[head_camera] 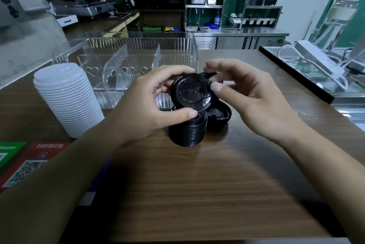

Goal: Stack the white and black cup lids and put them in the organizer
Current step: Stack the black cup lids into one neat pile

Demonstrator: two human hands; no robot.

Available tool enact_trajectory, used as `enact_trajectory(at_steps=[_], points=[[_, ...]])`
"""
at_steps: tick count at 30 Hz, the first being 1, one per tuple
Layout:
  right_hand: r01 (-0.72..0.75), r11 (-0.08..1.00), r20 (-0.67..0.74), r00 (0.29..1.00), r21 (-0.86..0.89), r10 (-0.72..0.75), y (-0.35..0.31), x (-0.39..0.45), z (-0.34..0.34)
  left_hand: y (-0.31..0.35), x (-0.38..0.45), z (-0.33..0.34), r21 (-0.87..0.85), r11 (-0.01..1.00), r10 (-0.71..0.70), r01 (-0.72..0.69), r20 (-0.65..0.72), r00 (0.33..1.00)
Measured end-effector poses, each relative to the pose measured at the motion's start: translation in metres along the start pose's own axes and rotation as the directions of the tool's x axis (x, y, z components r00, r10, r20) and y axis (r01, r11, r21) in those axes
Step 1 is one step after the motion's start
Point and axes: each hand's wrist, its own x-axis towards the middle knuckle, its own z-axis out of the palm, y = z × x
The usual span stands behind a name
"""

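Note:
My left hand (150,103) grips a black cup lid (189,91), tilted toward me, just above a stack of black lids (186,131) on the wooden counter. My right hand (248,93) pinches the right edge of that same lid with thumb and fingers. More black lids (218,116) lie to the right of the stack, and one shows behind the held lid. A tall stack of white lids (65,97) stands at the left. The clear ribbed organizer (122,54) with dividers sits behind, and I see no lids in it.
Red and green QR-code cards (29,162) lie at the counter's left front. A raised black ledge (296,72) with a white power strip (318,56) borders the right. Coffee machines and steel shelving stand far behind the counter.

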Motion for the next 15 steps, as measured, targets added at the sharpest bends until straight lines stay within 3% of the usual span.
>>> enact_trajectory(at_steps=[4, 15], points=[[0.108, 0.969, 0.139, 0.987, -0.221, -0.078, -0.0029, -0.0049, 0.0012, 0.0023, -0.0007, 0.0003, -0.037, 0.998, -0.044, 0.046, 0.050, 0.998], [0.131, 0.970, 0.110, 0.988, -0.206, -0.111, -0.0023, -0.0077, 0.0050, -0.0017, -0.0007, 0.0036, -0.001, 0.999, -0.051, 0.051, 0.039, 0.998]])
